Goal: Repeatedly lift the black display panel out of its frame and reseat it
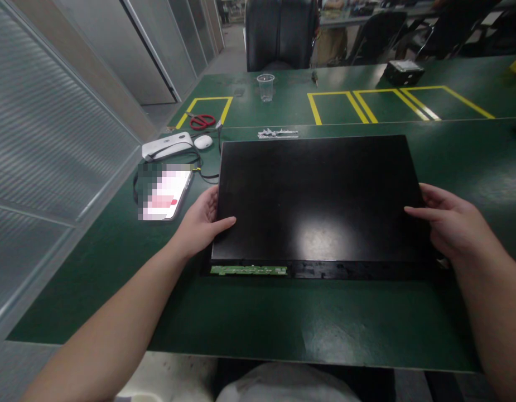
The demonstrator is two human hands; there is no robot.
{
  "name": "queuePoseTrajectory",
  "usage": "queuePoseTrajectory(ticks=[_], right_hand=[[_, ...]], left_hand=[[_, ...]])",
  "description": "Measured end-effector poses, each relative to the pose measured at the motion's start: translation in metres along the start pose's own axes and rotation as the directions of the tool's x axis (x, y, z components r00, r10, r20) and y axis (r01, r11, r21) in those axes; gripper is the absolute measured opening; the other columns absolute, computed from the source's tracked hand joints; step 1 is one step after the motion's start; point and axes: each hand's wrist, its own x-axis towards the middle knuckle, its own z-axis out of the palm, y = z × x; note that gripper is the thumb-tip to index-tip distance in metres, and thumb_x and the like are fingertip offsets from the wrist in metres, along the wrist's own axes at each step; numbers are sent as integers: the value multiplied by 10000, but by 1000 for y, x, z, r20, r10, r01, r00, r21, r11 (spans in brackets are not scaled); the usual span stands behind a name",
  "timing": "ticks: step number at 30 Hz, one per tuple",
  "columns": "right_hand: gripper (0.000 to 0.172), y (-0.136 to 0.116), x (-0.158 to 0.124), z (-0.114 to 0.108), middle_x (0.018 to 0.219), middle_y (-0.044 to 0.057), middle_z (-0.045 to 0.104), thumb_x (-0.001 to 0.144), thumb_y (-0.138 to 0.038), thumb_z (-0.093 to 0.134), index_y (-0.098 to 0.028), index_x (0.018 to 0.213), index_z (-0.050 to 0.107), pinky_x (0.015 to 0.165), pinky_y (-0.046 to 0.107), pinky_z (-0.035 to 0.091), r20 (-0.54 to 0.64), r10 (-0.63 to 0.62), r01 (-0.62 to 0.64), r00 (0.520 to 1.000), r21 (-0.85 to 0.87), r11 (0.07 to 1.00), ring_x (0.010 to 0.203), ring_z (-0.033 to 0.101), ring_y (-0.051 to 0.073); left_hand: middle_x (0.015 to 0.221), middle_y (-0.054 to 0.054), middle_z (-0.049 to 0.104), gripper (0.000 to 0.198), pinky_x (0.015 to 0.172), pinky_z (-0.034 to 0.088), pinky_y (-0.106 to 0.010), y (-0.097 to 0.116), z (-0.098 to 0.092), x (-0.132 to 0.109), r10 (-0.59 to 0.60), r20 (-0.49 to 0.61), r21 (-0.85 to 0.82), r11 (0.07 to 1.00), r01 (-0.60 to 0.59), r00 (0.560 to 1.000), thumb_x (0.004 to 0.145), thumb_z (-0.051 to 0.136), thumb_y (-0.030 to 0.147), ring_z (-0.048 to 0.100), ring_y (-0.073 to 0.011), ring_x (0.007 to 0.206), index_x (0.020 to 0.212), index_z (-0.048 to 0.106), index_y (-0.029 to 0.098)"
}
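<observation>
A wide black LCD panel point(316, 195) lies between my two hands over the green table. My left hand point(203, 218) grips its left edge, thumb on the front face and fingers curled at the side. On the opposite edge my right hand point(450, 215) does the same, with the thumb near the lower right part of the screen. A narrow green circuit board point(249, 271) shows along the panel's near edge at the left. Beside it runs a dark strip. The panel's underside is hidden.
On the green table point(258, 318) at left lie a lit phone point(169, 192), a white power bank point(168, 145), a white earbud case point(203, 142), cables and red scissors point(202, 121). Behind the panel are small silvery pieces point(278, 134), a plastic cup point(266, 87) and a black box point(404, 72).
</observation>
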Motion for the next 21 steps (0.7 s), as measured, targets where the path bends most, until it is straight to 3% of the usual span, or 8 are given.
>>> queuePoseTrajectory(ticks=[16, 21], right_hand=[[600, -5, -4, 2, 1039, -5, 805, 455, -124, 854, -299, 1028, 825, 1033, 392, 620, 11, 36, -36, 999, -14, 999, 1032, 748, 207], [595, -5, -5, 0, 1030, 4, 802, 433, -145, 863, -312, 1003, 817, 928, 446, 667, -3, 0, 0, 1000, -49, 999, 983, 754, 243]], left_hand=[[1534, -169, 647, 750, 1307, 404, -553, 2, 1, 0, 20, 21, 18, 1000, -20, 1000, 768, 895, 199, 545, -385, 1515, 1444, 571, 190], [1537, -161, 649, 748, 1298, 424, -542, 0, 0, 0, 25, 25, 9, 1000, -25, 999, 781, 895, 203, 553, -378, 1510, 1454, 570, 202]])
